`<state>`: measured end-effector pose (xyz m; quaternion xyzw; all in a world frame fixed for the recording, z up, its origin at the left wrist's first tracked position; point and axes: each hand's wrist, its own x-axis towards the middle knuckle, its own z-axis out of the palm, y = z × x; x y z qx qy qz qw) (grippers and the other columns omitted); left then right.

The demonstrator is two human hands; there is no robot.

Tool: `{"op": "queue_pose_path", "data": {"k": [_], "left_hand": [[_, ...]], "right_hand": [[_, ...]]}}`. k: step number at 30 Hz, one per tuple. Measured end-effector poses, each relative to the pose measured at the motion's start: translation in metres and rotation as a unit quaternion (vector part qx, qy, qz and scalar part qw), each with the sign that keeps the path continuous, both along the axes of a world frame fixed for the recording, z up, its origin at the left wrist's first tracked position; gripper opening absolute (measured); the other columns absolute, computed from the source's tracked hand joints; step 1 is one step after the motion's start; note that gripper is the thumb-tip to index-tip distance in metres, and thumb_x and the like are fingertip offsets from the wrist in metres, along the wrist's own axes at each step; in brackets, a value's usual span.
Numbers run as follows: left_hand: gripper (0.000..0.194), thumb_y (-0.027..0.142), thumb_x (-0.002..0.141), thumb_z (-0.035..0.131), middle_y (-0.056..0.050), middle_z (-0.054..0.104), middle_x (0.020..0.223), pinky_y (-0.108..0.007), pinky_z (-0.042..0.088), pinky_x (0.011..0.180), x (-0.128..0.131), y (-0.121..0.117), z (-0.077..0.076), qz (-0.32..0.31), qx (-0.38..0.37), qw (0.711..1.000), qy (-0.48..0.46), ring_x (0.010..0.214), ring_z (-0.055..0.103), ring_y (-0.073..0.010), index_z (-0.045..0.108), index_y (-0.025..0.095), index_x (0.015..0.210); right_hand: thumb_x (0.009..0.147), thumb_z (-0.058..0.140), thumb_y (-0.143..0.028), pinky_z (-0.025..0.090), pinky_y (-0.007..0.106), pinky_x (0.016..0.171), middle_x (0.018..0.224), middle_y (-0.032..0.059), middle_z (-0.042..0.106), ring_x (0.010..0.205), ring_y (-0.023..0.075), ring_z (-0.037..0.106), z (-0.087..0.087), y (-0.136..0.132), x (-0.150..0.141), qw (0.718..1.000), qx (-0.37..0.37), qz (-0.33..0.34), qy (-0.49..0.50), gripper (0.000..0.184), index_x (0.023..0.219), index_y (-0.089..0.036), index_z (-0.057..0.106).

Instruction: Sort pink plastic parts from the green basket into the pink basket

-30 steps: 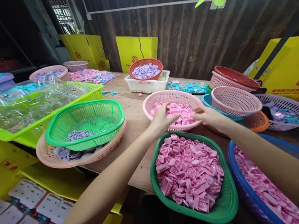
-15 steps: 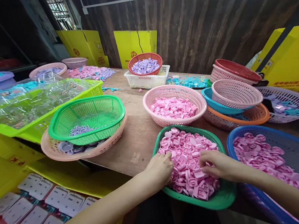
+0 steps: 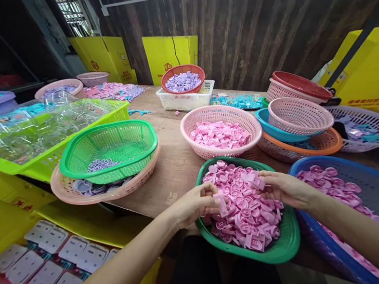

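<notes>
A dark green basket (image 3: 285,250) at the table's front edge holds a heap of small pink plastic pieces (image 3: 242,221), mostly round with some block-like ones. My left hand (image 3: 200,203) is over the basket's left side, its fingers closed on a pink rectangular plastic piece (image 3: 221,204). On the right side, my right hand (image 3: 286,188) pinches a pink plastic piece (image 3: 254,180) between thumb and fingers, above the heap. Just behind stands a light pink basket (image 3: 194,148) filled with pink rectangular pieces (image 3: 219,134).
To the right is a blue basket (image 3: 375,177) with round pink pieces. Stacked baskets (image 3: 300,115) sit behind it. A bright green basket (image 3: 105,130) rests in a peach basket (image 3: 63,196) on the left. A yellow box (image 3: 90,228) with white panels stands lower left.
Both hands have risen out of the pink heap, each now with a pink piece showing in its fingers. My right hand has moved slightly up and right. The view has shifted a little.
</notes>
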<state>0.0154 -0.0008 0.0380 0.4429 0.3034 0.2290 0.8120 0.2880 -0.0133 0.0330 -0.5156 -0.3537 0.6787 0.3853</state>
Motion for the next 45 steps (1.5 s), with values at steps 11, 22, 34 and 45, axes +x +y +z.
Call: {"op": "queue_pose_path", "data": {"k": [11, 22, 34, 45], "left_hand": [[0.026, 0.04, 0.071, 0.05, 0.003, 0.042, 0.054, -0.021, 0.034, 0.048, 0.0, 0.03, -0.002, 0.101, 0.138, 0.977, 0.127, 0.047, 0.041, -0.0083, 0.048, 0.015, 0.062], [0.022, 0.019, 0.073, 0.042, -0.013, 0.061, 0.085, -0.031, 0.043, 0.06, 0.031, 0.002, -0.008, -0.115, 0.559, 0.631, 0.526, 0.072, 0.059, -0.0229, 0.063, 0.014, 0.078], [0.027, 0.025, 0.063, 0.057, -0.004, 0.06, 0.078, -0.025, 0.037, 0.056, 0.024, 0.011, -0.013, -0.118, 0.532, 0.704, 0.455, 0.07, 0.056, -0.0208, 0.053, 0.021, 0.09], [0.051, 0.021, 0.066, 0.055, -0.004, 0.063, 0.082, -0.027, 0.038, 0.064, 0.028, 0.011, -0.013, -0.056, 0.527, 0.739, 0.417, 0.079, 0.057, -0.0229, 0.048, 0.025, 0.117]], "right_hand": [[0.068, 0.057, -0.022, 0.029, 0.02, 0.045, 0.051, -0.0057, 0.046, 0.046, 0.0081, 0.039, 0.013, 0.001, 0.003, 0.963, 0.109, 0.074, -0.235, 0.013, 0.057, -0.018, 0.052], [0.077, 0.05, -0.027, 0.036, 0.026, 0.065, 0.09, 0.0039, 0.065, 0.083, 0.0214, 0.059, -0.016, -0.025, -0.008, 0.667, 0.245, 0.273, -0.649, 0.022, 0.097, -0.027, 0.059], [0.068, 0.054, -0.014, 0.031, 0.024, 0.057, 0.079, 0.0008, 0.059, 0.069, 0.0169, 0.056, 0.001, -0.023, -0.019, 0.661, 0.287, 0.341, -0.604, 0.013, 0.077, -0.022, 0.052], [0.073, 0.059, -0.034, 0.039, 0.034, 0.084, 0.106, 0.0053, 0.058, 0.094, 0.0229, 0.053, 0.013, -0.009, -0.009, 0.829, 0.303, 0.157, -0.444, 0.041, 0.113, -0.024, 0.056]]}}
